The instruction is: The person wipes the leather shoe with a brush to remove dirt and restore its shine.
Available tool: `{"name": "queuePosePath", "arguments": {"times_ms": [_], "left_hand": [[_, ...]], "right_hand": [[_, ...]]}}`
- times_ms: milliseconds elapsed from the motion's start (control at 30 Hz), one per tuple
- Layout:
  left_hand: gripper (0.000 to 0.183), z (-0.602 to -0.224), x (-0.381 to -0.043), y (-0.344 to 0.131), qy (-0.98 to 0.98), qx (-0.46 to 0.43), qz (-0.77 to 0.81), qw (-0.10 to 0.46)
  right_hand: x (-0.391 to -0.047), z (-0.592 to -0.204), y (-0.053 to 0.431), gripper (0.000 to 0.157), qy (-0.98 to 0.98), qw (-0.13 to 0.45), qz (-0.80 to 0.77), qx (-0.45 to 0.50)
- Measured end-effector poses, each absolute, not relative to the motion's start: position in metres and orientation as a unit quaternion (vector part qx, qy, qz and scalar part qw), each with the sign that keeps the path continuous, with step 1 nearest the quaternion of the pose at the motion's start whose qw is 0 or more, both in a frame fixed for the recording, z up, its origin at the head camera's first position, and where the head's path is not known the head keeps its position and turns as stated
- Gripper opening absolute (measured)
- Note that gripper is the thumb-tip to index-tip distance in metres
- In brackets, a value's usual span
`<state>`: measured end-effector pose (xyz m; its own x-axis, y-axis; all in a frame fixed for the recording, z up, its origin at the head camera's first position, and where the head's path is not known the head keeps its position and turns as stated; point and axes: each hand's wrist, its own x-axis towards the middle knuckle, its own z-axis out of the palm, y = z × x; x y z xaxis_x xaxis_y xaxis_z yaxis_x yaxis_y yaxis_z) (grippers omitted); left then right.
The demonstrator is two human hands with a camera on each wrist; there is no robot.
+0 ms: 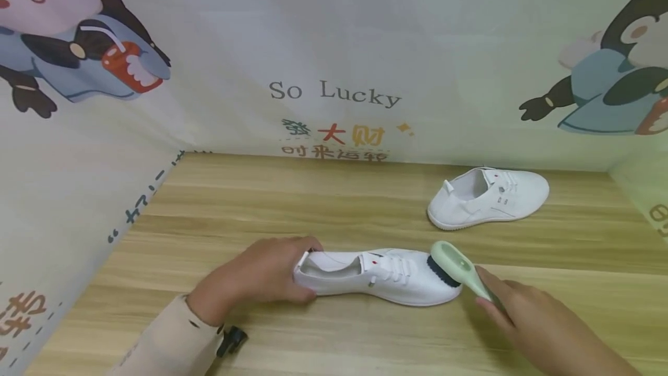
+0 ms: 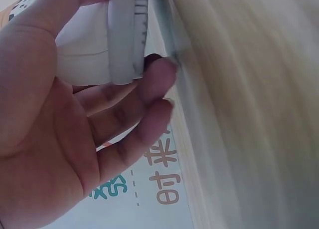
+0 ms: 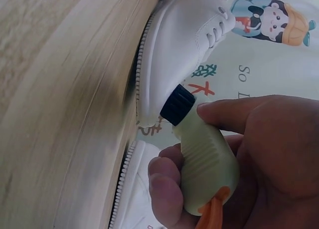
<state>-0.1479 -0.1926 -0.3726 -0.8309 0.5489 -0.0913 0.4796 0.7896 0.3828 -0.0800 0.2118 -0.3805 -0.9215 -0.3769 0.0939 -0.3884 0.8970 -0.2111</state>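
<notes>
A white lace-up shoe lies sole down on the wooden surface, toe to the right. My left hand grips its heel between thumb and fingers; in the left wrist view the heel sits between them, the lower fingers loosely bent. A pale green brush with dark bristles is in my right hand, fingers curled round the handle. Its bristles touch the shoe's toe. An orange loop hangs from the handle end in the right wrist view.
A second white shoe stands farther back on the right, toe to the right. Behind the wooden surface rises a pale printed backdrop with lettering and cartoon figures. A small black clip is by the left sleeve.
</notes>
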Motion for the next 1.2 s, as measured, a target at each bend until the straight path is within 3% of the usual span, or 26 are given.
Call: {"name": "queuePosePath", "arguments": {"times_ms": [533, 800, 1200], "left_hand": [[0.079, -0.371, -0.148, -0.185, 0.951, 0.278, 0.124, -0.049], [0.066, -0.374, -0.147, -0.183, 0.941, 0.302, 0.149, -0.012], [0.071, -0.373, -0.144, -0.182, 0.931, 0.307, 0.198, 0.013]], "right_hand": [[-0.083, -0.369, 0.207, 0.053, -0.973, 0.051, 0.132, 0.18], [-0.079, -0.367, 0.208, 0.053, -0.972, 0.082, 0.13, 0.177], [-0.078, -0.362, 0.208, 0.053, -0.969, 0.104, 0.137, 0.179]]}}
